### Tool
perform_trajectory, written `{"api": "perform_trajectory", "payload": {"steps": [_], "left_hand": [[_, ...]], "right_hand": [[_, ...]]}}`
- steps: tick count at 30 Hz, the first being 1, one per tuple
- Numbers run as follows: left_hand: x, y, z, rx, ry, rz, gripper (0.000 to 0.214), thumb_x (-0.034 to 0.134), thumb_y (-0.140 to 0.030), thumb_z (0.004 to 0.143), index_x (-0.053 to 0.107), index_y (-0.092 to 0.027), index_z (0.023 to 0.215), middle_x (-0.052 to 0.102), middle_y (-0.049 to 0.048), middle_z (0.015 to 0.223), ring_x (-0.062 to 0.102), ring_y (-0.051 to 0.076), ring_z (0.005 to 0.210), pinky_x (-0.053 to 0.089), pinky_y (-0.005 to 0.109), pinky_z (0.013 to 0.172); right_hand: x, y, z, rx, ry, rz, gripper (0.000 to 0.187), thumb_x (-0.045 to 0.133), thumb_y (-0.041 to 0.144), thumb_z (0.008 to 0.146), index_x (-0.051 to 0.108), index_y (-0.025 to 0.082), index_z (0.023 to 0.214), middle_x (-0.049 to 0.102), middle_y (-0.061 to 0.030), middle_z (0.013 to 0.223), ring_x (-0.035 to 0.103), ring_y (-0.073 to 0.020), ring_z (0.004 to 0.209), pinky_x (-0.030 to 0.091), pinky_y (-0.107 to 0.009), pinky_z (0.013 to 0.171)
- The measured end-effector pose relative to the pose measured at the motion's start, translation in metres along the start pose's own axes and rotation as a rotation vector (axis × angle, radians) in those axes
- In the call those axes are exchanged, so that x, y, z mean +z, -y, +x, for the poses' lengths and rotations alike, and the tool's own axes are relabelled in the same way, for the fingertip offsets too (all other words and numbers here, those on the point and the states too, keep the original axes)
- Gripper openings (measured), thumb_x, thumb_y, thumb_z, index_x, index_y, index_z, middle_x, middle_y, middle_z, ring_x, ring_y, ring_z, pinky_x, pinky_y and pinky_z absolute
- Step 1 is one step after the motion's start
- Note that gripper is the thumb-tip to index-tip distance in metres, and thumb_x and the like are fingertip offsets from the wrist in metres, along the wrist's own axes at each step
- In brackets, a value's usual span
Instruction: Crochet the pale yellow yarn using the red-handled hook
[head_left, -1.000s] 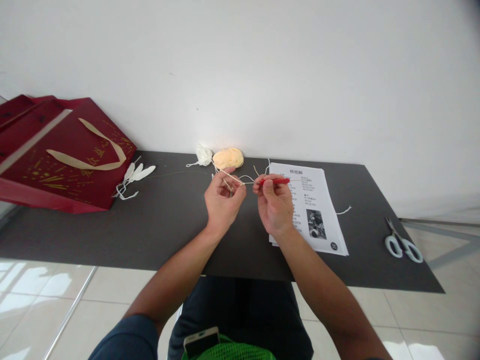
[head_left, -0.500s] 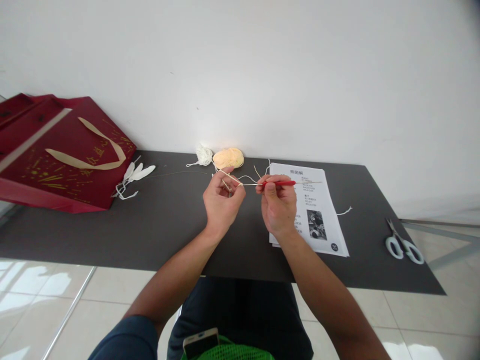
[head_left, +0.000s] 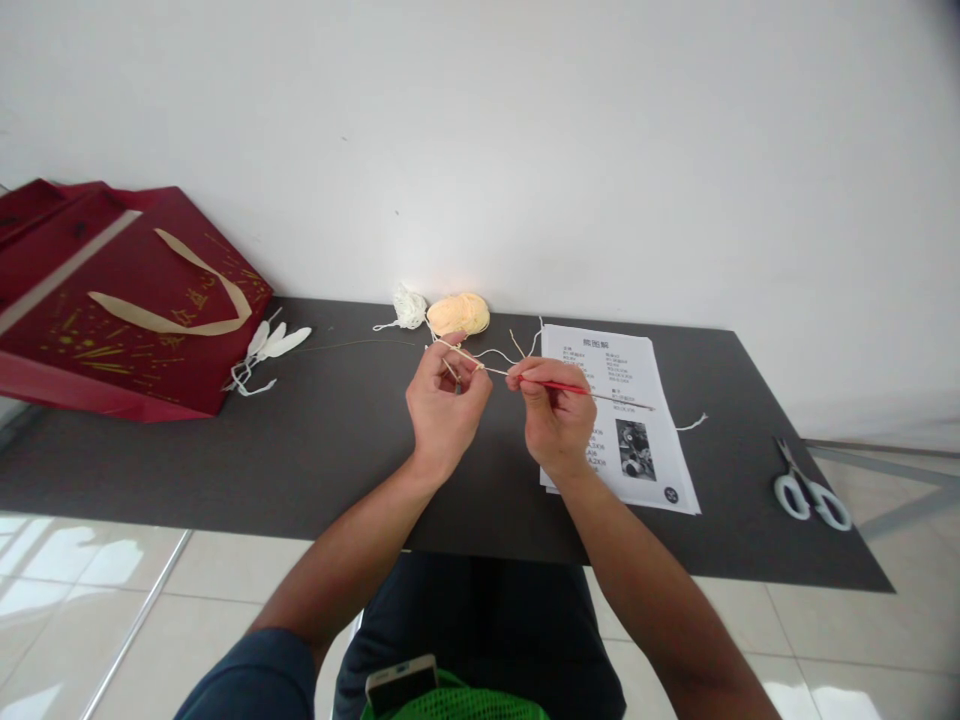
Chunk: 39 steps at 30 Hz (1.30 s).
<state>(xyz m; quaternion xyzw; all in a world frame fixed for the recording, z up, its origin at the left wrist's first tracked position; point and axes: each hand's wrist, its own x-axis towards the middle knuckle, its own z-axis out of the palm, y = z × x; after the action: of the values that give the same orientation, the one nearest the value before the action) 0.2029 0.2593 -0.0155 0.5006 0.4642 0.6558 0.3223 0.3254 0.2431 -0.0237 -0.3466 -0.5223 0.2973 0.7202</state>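
The left hand (head_left: 448,410) is curling loosely, with thumb and forefinger nearly closed, pinching a cream thread (head_left: 497,371) whose strand is also lying across its fingers. The right hand (head_left: 559,415) is closing around a red-handled tool (head_left: 559,385), apparently a crochet hook, its thin shaft pointing toward the desk's right edge. The thread is stretching between both hands, above the middle of the desk (head_left: 300,470).

The thread is looking light, soft and limp, probably easy to fray or tangle, so pinching it close to the worked end seems best. The tool is looking light and stiff, its handle perhaps a little slippery; the red grip is offering the surest hold, rather than the slender shaft.

Beyond the hands, a peach yarn ball (head_left: 457,314) and a smaller white ball (head_left: 409,307) are sitting at the desk's far edge. Printed sheets (head_left: 652,480) are lying right of the middle, under the shaft. Scissors (head_left: 799,475) are resting near the right edge, while a red bag (head_left: 142,320) is covering the far left corner.
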Motion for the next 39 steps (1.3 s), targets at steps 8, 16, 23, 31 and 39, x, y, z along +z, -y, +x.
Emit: {"api": "perform_trajectory", "payload": {"steps": [8, 16, 23, 31, 39], "left_hand": [[-0.001, 0.002, 0.001, 0.009, -0.018, 0.035, 0.043, 0.073, -0.01, 0.077, 0.068, -0.021, 0.118, 0.067, -0.0038, 0.08, 0.059, 0.011, 0.068, 0.051, 0.025, 0.071], [-0.001, 0.0, 0.004, -0.046, -0.046, -0.001, 0.038, 0.076, -0.013, 0.076, 0.067, -0.02, 0.113, 0.069, -0.0035, 0.079, 0.06, 0.01, 0.065, 0.05, 0.024, 0.067], [0.002, 0.001, 0.011, -0.28, -0.052, -0.257, 0.042, 0.081, -0.016, 0.071, 0.065, -0.017, 0.11, 0.07, -0.004, 0.075, 0.06, 0.008, 0.06, 0.047, 0.022, 0.061], [0.0, -0.006, 0.017, -0.415, -0.005, -0.523, 0.044, 0.083, -0.009, 0.064, 0.068, -0.015, 0.105, 0.066, -0.0061, 0.068, 0.05, 0.003, 0.053, 0.034, 0.018, 0.054], [-0.003, -0.005, 0.019, -0.471, 0.096, -0.655, 0.049, 0.084, -0.01, 0.065, 0.069, -0.018, 0.111, 0.05, -0.0103, 0.061, 0.042, 0.004, 0.053, 0.034, 0.022, 0.054]], "right_hand": [[-0.002, -0.007, -0.005, -0.141, 0.08, -0.045, 0.013, 0.069, 0.023, 0.096, 0.073, 0.034, 0.103, 0.08, -0.0019, 0.101, 0.077, -0.0206, 0.092, 0.064, -0.041, 0.076], [-0.008, -0.01, -0.008, -0.331, 0.227, -0.195, 0.041, 0.069, 0.011, 0.092, 0.073, 0.04, 0.121, 0.082, -0.0025, 0.114, 0.078, -0.0222, 0.1, 0.067, -0.045, 0.08], [-0.01, -0.012, -0.008, -0.277, 0.235, -0.217, 0.034, 0.07, 0.015, 0.094, 0.076, 0.039, 0.118, 0.082, -0.0025, 0.118, 0.079, -0.0231, 0.105, 0.071, -0.045, 0.078], [-0.006, -0.01, -0.008, -0.316, 0.218, -0.216, 0.047, 0.072, 0.009, 0.091, 0.074, 0.04, 0.125, 0.082, -0.0012, 0.123, 0.079, -0.0224, 0.109, 0.07, -0.047, 0.087], [-0.002, -0.009, -0.009, -0.256, 0.181, -0.227, 0.039, 0.076, 0.013, 0.089, 0.078, 0.039, 0.118, 0.083, -0.0005, 0.118, 0.08, -0.0235, 0.106, 0.07, -0.049, 0.088]]}}
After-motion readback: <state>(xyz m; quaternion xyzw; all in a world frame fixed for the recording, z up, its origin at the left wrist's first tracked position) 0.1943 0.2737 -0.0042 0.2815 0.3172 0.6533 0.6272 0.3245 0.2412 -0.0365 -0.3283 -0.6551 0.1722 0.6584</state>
